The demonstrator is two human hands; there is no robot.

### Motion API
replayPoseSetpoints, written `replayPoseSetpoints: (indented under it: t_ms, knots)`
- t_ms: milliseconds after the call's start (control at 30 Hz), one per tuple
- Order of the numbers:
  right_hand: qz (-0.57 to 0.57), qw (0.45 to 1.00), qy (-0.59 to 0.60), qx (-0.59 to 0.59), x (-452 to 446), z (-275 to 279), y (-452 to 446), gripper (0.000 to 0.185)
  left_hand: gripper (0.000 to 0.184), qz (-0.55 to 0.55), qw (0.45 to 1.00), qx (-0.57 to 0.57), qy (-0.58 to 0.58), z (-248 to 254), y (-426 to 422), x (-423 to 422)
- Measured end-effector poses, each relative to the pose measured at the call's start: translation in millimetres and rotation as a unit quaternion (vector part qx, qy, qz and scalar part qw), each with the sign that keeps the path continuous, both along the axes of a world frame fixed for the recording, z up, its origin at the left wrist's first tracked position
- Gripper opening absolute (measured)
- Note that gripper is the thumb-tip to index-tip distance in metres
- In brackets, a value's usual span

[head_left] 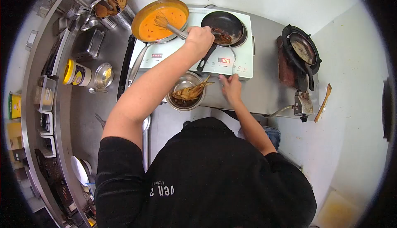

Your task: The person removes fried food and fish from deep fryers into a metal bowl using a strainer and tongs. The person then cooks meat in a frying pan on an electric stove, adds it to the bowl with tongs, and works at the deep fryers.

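My left hand [199,40] is closed just left of the black frying pan [223,21], which holds reddish-brown food. What it grips is hidden; a dark shape runs from its fingers toward the food. A whisk [174,30] lies in the wide pan's orange sauce [155,23], its handle reaching beneath that hand. My right hand [231,85], at the cooktop's front edge, is closed around a thin, pale-handled utensil [234,60] that rises toward the black pan. Between my forearms, a metal bowl [186,106] contains a browned whole fish [190,92].
Both pans are on a white induction cooktop [142,60]; its right display shows 700. At right are another dark pan [304,48] on a burner and a wooden utensil [323,102]. Leftward stand a yellow-lidded tub [80,74], a small metal bowl [104,76] and utensil holders [124,18].
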State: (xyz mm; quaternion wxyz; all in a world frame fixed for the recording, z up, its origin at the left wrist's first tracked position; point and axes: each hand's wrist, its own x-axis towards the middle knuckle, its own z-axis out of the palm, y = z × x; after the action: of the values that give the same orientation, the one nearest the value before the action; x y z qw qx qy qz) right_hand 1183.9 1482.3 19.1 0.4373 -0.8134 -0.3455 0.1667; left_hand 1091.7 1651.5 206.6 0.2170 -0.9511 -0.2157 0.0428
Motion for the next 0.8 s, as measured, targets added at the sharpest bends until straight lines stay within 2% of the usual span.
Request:
replayPoseSetpoints:
  t_ms: [67,133,200,233,300,500,600,800]
  knots:
    - [0.008,0.996,-0.021,-0.091,21.1,25.8,-7.1,0.032,0.011,-0.006,1.0,0.002,0.0,4.4,4.1,-0.4]
    - [0.044,0.983,-0.177,-0.03,65.4,22.9,-7.0,0.032,0.011,-0.012,1.0,-0.002,0.001,4.5,5.2,-0.1]
    - [0.068,0.94,-0.323,-0.083,90.9,68.1,-2.8,0.027,0.012,-0.004,1.0,-0.005,0.018,5.0,8.9,5.9]
    - [0.064,0.94,-0.324,-0.083,97.8,90.2,4.4,0.027,0.012,-0.007,1.0,-0.004,0.016,5.7,9.9,8.7]
    - [0.127,0.891,-0.392,-0.192,108.9,122.1,18.8,0.029,0.013,-0.005,1.0,0.006,0.018,6.6,10.7,13.9]
    - [0.161,0.847,-0.474,-0.181,112.8,135.1,57.0,0.021,0.012,0.011,0.999,-0.014,0.034,15.1,7.3,21.8]
    - [0.204,0.83,-0.487,-0.178,113.8,128.9,69.8,0.019,0.013,0.003,0.999,-0.013,0.031,10.3,10.8,21.1]
    - [0.214,0.82,-0.499,-0.183,106.8,129.9,78.4,0.018,0.014,0.011,0.999,-0.001,0.046,13.6,6.7,20.2]
